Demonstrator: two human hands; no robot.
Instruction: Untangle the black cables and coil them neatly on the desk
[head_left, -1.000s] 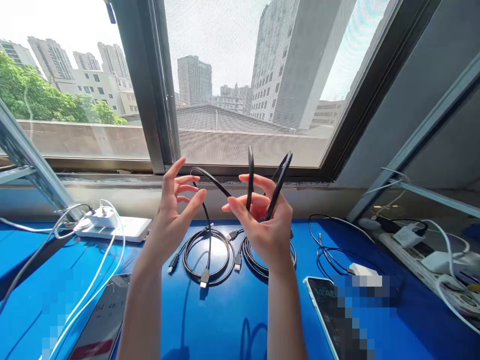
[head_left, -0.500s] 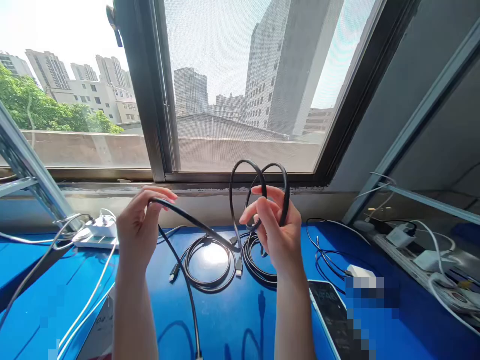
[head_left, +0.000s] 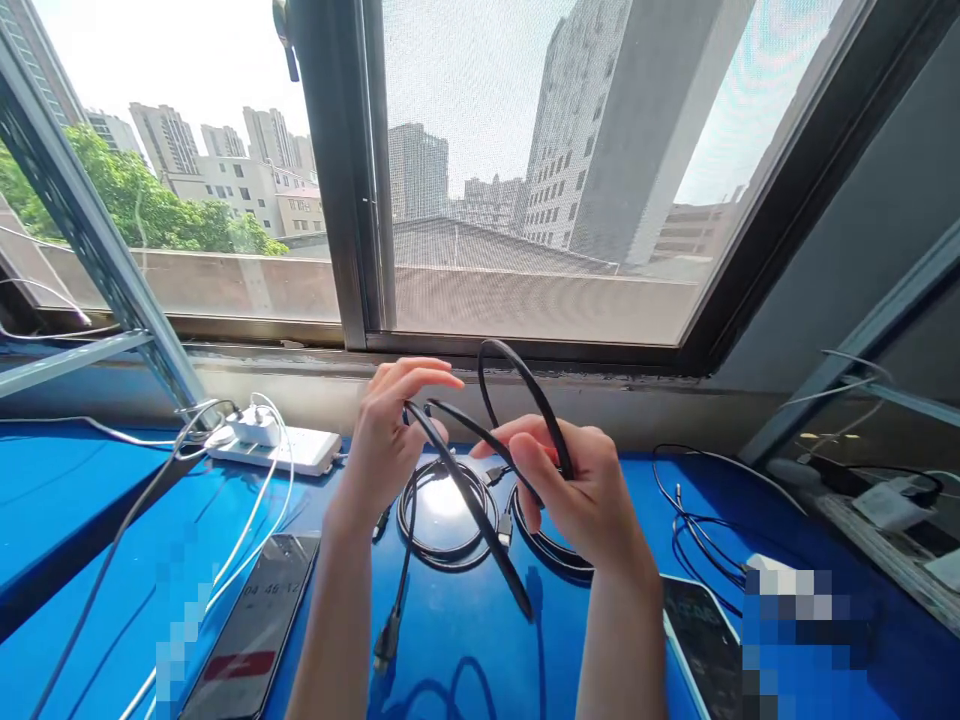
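A black cable (head_left: 480, 510) is held up between both hands above the blue table. My left hand (head_left: 390, 430) pinches one stretch of it between thumb and fingers. From there a length hangs down to a plug (head_left: 387, 640) near the table. My right hand (head_left: 581, 485) is closed around the cable, with a loop rising above its fingers. A slack bend droops between the two hands. Behind them on the table lie a coiled black cable (head_left: 448, 568) and a second coil (head_left: 551, 555), partly hidden by my right hand.
A phone (head_left: 251, 630) lies left of my left arm, another phone (head_left: 701, 640) right of my right arm. A white power strip (head_left: 311, 450) with white cords stands at the back left. Metal posts (head_left: 112, 240) frame the window. Thin black cables (head_left: 697, 525) lie at right.
My left hand has moved right, close to my right hand, and the cable between them sags in a bend. The loops at my right hand have changed shape. The view has shifted left.
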